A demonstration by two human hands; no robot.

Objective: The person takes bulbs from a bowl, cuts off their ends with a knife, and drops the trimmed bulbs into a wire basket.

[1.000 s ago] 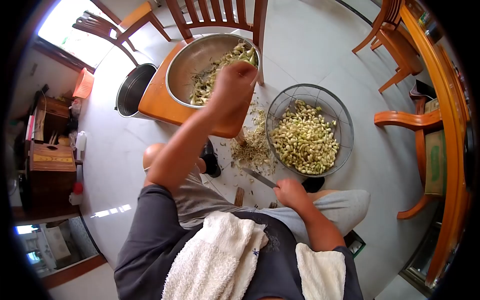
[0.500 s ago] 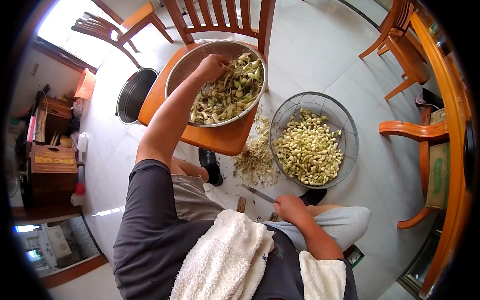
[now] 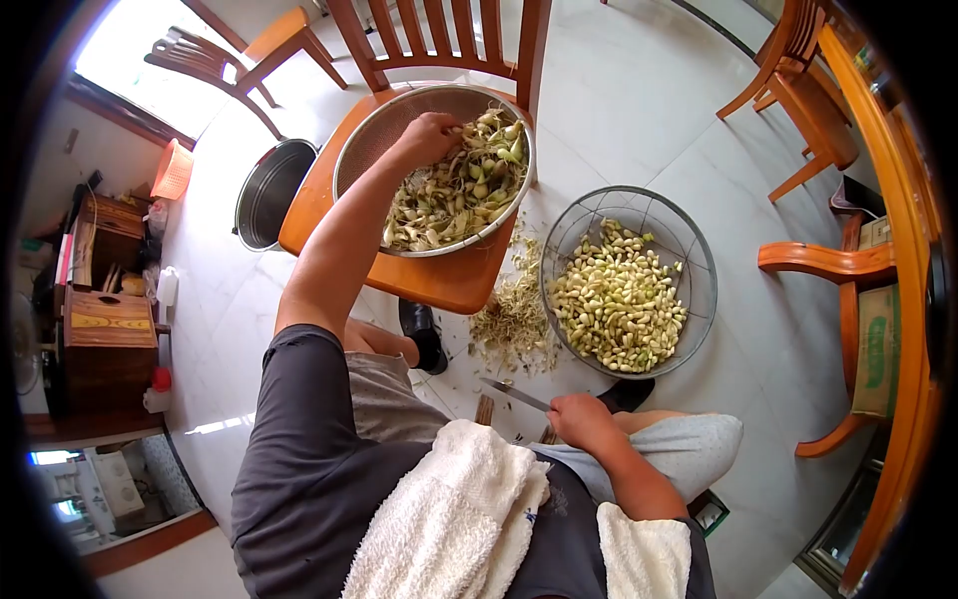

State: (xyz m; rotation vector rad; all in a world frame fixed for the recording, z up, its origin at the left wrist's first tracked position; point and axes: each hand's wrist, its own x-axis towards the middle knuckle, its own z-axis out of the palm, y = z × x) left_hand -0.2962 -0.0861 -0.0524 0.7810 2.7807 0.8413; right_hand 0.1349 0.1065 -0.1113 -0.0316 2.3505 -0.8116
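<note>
My left hand (image 3: 431, 138) reaches into a metal colander (image 3: 364, 150) on the chair seat, fingers curled at the upper edge of a heap of untrimmed scallion-like bulbs (image 3: 459, 195) with dry stalks. Whatever those fingers pinch is hidden. Low in the middle, my right hand (image 3: 584, 421) is closed around the handle of a knife (image 3: 517, 393), its blade pointing left. Beyond that hand, a round mesh basket (image 3: 699, 235) on the floor holds many pale, trimmed bulbs (image 3: 619, 299).
The wooden chair (image 3: 439, 280) bears the colander. Loose trimmings (image 3: 514, 324) lie on the tiles between chair and basket. A dark metal pot (image 3: 274, 195) stands left of the chair. A white towel (image 3: 449, 509) hangs over my front. An orange table edge (image 3: 898, 299) runs along the right.
The view has shifted very slightly. My left hand has shifted a little within the colander, its fingers still at the heap. The right hand keeps the knife in about the same place.
</note>
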